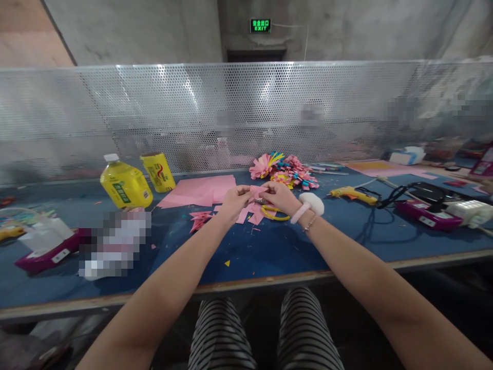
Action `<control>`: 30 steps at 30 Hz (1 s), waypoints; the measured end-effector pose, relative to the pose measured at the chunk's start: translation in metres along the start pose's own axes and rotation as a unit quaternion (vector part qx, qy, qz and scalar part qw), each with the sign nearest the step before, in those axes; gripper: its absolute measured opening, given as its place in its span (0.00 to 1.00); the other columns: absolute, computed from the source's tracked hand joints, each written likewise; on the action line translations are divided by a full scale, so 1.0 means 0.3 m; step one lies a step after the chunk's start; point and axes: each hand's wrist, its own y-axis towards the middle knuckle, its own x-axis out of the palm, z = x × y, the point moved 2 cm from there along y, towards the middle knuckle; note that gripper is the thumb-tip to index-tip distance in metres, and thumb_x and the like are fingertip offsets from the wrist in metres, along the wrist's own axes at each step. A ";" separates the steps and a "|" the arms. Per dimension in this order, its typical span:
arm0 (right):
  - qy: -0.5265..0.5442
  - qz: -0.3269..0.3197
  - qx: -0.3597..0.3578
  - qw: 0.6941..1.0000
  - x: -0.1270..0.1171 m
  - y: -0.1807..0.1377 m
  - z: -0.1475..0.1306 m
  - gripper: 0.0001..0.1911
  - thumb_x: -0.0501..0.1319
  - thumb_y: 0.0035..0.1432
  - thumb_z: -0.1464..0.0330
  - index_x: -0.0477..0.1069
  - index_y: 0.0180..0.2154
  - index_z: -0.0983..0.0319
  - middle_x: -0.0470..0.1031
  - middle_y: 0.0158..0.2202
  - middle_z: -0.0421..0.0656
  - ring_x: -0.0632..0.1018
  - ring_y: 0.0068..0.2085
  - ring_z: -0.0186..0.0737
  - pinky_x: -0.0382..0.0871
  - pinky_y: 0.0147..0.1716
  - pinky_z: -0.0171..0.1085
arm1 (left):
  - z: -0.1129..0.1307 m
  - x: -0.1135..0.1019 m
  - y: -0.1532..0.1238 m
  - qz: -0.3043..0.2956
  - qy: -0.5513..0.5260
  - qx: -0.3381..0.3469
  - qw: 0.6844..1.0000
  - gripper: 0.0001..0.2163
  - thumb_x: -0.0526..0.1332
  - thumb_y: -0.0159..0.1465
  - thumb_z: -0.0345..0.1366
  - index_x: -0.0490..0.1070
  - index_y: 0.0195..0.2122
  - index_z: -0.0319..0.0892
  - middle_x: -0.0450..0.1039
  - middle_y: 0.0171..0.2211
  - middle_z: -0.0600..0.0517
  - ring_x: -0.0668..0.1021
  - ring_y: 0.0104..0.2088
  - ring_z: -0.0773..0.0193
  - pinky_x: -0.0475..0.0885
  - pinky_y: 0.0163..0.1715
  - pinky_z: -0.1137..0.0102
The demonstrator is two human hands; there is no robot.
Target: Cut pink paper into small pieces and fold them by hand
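Observation:
Both my hands meet over the blue table point(269, 252) and pinch a folded piece of pink paper point(254, 194) between them. My left hand point(233, 201) grips its left side, my right hand point(279, 197) its right side, fingers closed. More pink paper pieces point(251, 214) lie just under the hands, and yellow-handled scissors point(276, 215) lie beneath my right hand. A white fluffy band and a thin bracelet sit on my right wrist point(308, 208).
Flat pink sheets point(200, 191) lie behind my left hand. A heap of finished paper flowers point(284, 171) sits at the back. Two yellow bottles point(127, 185) stand at left, a yellow glue gun point(352, 194) with black cable at right. A perforated metal screen point(246, 113) backs the table.

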 end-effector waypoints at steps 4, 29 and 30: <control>-0.016 0.018 -0.029 0.999 0.002 0.005 0.001 0.05 0.57 0.44 0.69 0.65 0.25 0.64 0.66 0.20 0.37 0.67 0.21 0.29 0.61 0.21 0.30 | -0.013 -0.010 0.009 -0.013 0.066 0.016 0.998 0.06 0.62 0.43 0.26 0.70 0.26 0.36 0.67 0.19 0.56 0.65 0.19 0.77 0.60 0.21 0.77; -0.070 0.097 -0.083 0.989 0.003 -0.001 -0.015 0.05 0.56 0.45 0.74 0.68 0.28 0.64 0.72 0.30 0.44 0.72 0.32 0.35 0.66 0.31 0.35 | 0.018 -0.006 -0.013 0.001 0.128 0.023 0.992 0.06 0.61 0.48 0.33 0.70 0.28 0.37 0.72 0.22 0.51 0.71 0.19 0.72 0.67 0.19 0.76; -0.053 0.093 -0.089 0.990 0.005 0.000 -0.013 0.05 0.56 0.45 0.74 0.68 0.29 0.64 0.72 0.30 0.44 0.73 0.32 0.35 0.67 0.30 0.35 | 0.018 -0.005 -0.013 0.001 0.118 0.023 0.993 0.06 0.61 0.48 0.33 0.70 0.28 0.37 0.72 0.22 0.51 0.71 0.19 0.72 0.67 0.20 0.75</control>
